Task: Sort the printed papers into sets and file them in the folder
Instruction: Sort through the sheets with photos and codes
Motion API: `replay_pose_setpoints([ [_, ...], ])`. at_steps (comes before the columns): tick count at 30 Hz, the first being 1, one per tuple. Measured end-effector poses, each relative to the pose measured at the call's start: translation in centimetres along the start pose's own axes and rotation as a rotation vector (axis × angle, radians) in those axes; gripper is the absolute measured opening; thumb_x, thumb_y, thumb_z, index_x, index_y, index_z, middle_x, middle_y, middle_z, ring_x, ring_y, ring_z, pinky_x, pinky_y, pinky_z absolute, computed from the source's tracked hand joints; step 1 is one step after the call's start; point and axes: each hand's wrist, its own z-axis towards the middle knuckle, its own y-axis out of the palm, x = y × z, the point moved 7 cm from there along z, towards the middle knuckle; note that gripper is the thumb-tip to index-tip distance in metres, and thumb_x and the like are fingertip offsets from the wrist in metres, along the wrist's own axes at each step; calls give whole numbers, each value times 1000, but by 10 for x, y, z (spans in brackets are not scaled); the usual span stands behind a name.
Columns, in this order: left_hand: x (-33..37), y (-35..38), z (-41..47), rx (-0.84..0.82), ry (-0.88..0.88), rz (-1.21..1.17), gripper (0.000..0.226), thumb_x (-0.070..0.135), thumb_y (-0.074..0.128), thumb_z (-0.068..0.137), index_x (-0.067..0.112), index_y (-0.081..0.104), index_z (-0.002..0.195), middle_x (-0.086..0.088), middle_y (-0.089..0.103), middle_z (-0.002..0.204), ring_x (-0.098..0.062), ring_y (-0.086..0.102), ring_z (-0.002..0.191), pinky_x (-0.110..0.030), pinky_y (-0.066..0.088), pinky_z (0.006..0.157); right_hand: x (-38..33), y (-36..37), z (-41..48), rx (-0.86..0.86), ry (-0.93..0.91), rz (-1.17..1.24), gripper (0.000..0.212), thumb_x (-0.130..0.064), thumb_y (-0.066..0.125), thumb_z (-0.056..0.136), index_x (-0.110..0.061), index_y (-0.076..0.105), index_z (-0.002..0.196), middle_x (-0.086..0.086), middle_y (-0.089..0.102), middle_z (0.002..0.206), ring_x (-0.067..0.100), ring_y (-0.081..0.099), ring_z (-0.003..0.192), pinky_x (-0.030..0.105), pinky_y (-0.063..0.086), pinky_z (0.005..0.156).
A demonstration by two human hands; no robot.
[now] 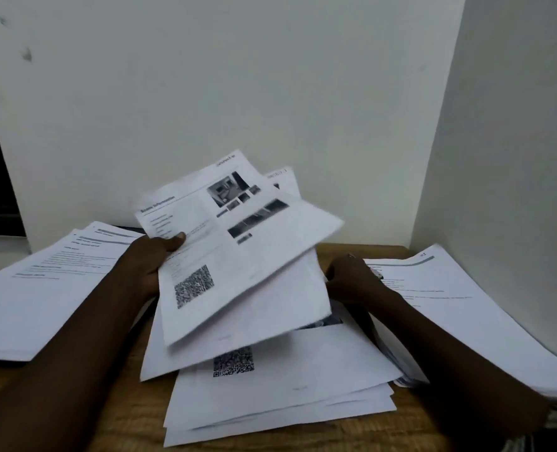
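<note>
Printed sheets (pixel 238 256) fanned above middle stack (pixel 286 393)

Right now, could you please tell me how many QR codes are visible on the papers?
2. One QR code is on the front sheet gripped by the left hand; the other is on the centre pile. Covered sheets may hide more.

Fanned sheets (pixel 238 256) above the middle pile (pixel 286 402), between left stack (pixel 42 288) and right stack (pixel 459 305).
</note>
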Motion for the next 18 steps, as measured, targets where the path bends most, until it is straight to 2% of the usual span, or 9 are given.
replay_pose_setpoints([
  [3, 1, 5, -1, -18, 53, 4, 38, -1, 55, 93, 4, 56, 131, -16, 63, 126, -27, 67, 95, -39, 52, 74, 7, -18, 5, 120, 3, 67, 14, -22, 60, 88, -8, 61, 86, 13, 66, 98, 23, 60, 96, 26, 37, 60],
  [4, 1, 7, -1, -25, 66, 7, 38, -2, 55, 93, 3, 56, 130, -16, 63, 125, -28, 66, 95, -39, 52, 75, 4, -29, 2, 199, -37, 160, 17, -24, 59, 91, -8, 63, 92, 11, 68, 102, 22, 61, 94, 26, 38, 64],
  [5, 0, 10, -1, -35, 57, 27, 38, -3, 56, 92, 3, 57, 129, -17, 64, 124, -30, 66, 96, -39, 53, 76, 4, -36, 0, 222, -27, 387, 24, -30, 57, 94, -7, 64, 94, 11, 69, 100, 20, 61, 87, 26, 41, 68],
  [7, -4, 16, -4, -66, 33, 75, 36, -2, 59, 91, 1, 59, 127, -19, 66, 121, -34, 67, 99, -43, 58, 75, 4, -38, 0, 119, 28, 888, 43, -49, 50, 96, -8, 64, 102, 10, 71, 89, 19, 63, 74, 29, 50, 65],
  [9, -4, 20, -8, -90, 28, 118, 33, -1, 62, 89, 0, 62, 121, -21, 69, 113, -34, 70, 92, -42, 61, 68, -5, -31, -3, -36, 36, 1019, 50, -59, 50, 91, -12, 62, 104, 9, 71, 87, 19, 65, 73, 27, 51, 59],
  [10, -4, 22, -9, -101, 31, 125, 31, -1, 63, 88, 1, 64, 118, -20, 70, 110, -32, 72, 87, -40, 61, 64, -8, -26, -3, -59, 21, 983, 48, -58, 59, 87, -13, 62, 104, 11, 72, 93, 20, 67, 76, 27, 52, 61],
  [12, -4, 25, -10, -119, 33, 129, 30, 1, 65, 87, 1, 65, 117, -20, 71, 107, -32, 73, 84, -40, 61, 62, -10, -22, -3, -18, 16, 934, 45, -32, 79, 78, -11, 57, 111, 15, 71, 103, 23, 68, 81, 31, 54, 66],
  [14, -3, 27, -11, -135, 39, 128, 34, 3, 66, 86, 2, 64, 119, -20, 71, 110, -35, 72, 89, -42, 61, 65, -8, -20, 0, 18, 22, 982, 53, -7, 82, 73, -7, 52, 118, 16, 68, 97, 26, 67, 80, 34, 57, 69],
  [18, -3, 28, -12, -135, 48, 105, 36, 6, 67, 86, 0, 62, 121, -20, 71, 111, -34, 72, 90, -43, 61, 66, -4, -26, 3, 95, -20, 936, 48, -3, 81, 73, -8, 56, 114, 4, 62, 70, 21, 63, 70, 40, 59, 76],
])
